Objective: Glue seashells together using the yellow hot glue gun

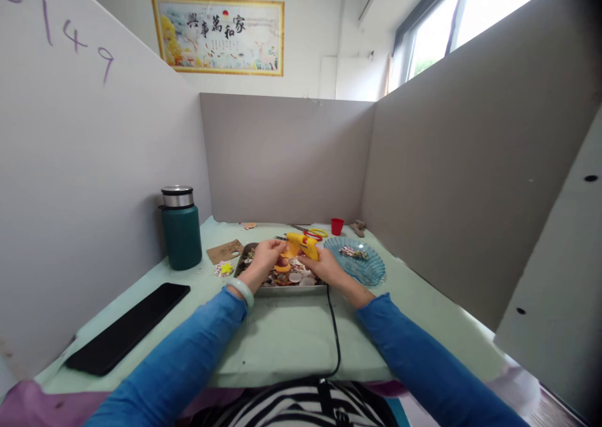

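Observation:
My right hand (323, 265) is closed around a yellow hot glue gun (303, 244), whose black cord (335, 326) runs back toward my body. My left hand (264, 258) pinches a small orange piece (285, 261) right at the gun's nozzle. Both hands hover over a metal tray (277, 289) filled with several shells and small bits. A pale bracelet (242, 291) sits on my left wrist.
A blue glass plate (364, 265) with small pieces lies right of the tray. A green thermos (180, 229) stands at the left, a black phone (126, 326) nearer me. Scissors (314, 232), a red cup (337, 226) and a brown card (226, 251) lie behind. Grey partitions enclose the table.

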Demonstrator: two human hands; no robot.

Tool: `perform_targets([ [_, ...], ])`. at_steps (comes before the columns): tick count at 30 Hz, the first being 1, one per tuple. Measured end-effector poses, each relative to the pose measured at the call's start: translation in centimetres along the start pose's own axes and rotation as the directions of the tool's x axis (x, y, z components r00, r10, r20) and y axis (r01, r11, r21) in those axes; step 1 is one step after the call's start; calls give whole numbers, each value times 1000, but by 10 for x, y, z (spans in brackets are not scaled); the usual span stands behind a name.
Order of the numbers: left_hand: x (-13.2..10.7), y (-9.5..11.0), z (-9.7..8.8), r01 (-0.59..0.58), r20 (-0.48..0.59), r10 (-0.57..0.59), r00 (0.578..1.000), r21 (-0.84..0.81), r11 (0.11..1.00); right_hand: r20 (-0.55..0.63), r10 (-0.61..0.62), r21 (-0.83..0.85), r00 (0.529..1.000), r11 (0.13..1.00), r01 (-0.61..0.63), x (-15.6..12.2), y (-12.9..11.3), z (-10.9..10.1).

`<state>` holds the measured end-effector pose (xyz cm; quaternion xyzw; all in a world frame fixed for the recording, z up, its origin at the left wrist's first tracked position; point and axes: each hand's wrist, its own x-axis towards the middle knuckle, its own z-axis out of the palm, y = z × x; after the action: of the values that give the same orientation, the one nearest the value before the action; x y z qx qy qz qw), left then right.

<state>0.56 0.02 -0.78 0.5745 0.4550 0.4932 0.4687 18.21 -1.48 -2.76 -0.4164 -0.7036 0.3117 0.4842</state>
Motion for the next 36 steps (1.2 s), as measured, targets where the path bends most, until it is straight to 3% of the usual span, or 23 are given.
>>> perform_targets([
  [9, 4, -6, -1, -19, -44, 20, 999, 41, 999, -11, -7, -17, 1000, 1000, 7, -1, -1, 0],
  [36, 2, -4, 0, -14, -18, 14, 1000, -12, 1000, 0, -3, -5, 1000, 1000, 3, -1, 0, 0],
])
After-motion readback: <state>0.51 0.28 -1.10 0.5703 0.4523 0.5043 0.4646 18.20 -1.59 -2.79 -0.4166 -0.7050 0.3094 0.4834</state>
